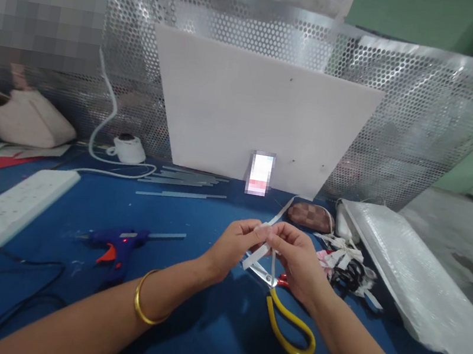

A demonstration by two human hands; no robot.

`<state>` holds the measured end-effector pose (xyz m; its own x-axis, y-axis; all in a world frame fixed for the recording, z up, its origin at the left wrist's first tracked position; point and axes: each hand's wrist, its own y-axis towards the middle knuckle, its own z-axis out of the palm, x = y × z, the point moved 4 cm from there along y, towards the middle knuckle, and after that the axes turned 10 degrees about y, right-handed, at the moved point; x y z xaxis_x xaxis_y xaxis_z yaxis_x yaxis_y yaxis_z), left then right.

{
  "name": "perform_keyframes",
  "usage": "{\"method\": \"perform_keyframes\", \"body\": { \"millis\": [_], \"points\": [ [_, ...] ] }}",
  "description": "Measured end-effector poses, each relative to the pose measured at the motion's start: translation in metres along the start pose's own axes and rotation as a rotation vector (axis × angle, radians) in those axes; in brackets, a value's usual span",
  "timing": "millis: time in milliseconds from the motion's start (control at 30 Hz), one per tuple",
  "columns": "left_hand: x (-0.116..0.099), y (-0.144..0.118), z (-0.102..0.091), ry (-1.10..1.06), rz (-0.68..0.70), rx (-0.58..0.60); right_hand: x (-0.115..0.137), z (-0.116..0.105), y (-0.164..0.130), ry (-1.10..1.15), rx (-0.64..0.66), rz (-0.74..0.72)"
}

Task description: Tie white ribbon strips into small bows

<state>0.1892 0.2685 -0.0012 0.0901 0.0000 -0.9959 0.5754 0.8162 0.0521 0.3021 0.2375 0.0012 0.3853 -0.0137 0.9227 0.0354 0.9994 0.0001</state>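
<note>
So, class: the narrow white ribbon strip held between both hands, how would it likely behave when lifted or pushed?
The narrow white ribbon strip probably flops: its free end droops below the left hand and a tail trails off behind the right hand. It looks thin, so likely very light. Pushed along the blue table, it would probably buckle rather than slide.

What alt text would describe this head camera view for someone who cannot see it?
Two bare hands, left hand and right hand, pinch a white ribbon between them above a blue table. Yellow-handled scissors lie beneath them, a blue glue gun to the left, and a white board leans on perforated metal behind.
</note>
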Motion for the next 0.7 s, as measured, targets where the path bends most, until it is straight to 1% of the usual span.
{"method": "perform_keyframes", "body": {
  "millis": [67, 200, 267, 333, 533, 700],
  "points": [
    [0.002, -0.001, 0.002, -0.046, -0.018, 0.005, -0.001, 0.001, 0.0, 0.032, 0.026, 0.024],
    [0.01, 0.0, 0.006, -0.379, -0.127, -0.005, -0.004, 0.003, 0.001, 0.142, 0.088, 0.11],
    [0.013, 0.0, 0.009, -0.515, -0.174, -0.012, -0.004, 0.003, 0.001, 0.167, 0.081, 0.122],
    [0.015, 0.0, 0.01, -0.603, -0.205, -0.011, -0.004, 0.004, 0.0, 0.181, 0.067, 0.121],
    [0.013, -0.005, 0.016, -0.734, -0.236, 0.066, -0.002, 0.004, -0.001, 0.221, 0.073, 0.099],
    [0.008, -0.008, 0.019, -0.783, -0.19, 0.105, -0.002, 0.003, -0.002, 0.276, 0.111, 0.082]
  ]
}}
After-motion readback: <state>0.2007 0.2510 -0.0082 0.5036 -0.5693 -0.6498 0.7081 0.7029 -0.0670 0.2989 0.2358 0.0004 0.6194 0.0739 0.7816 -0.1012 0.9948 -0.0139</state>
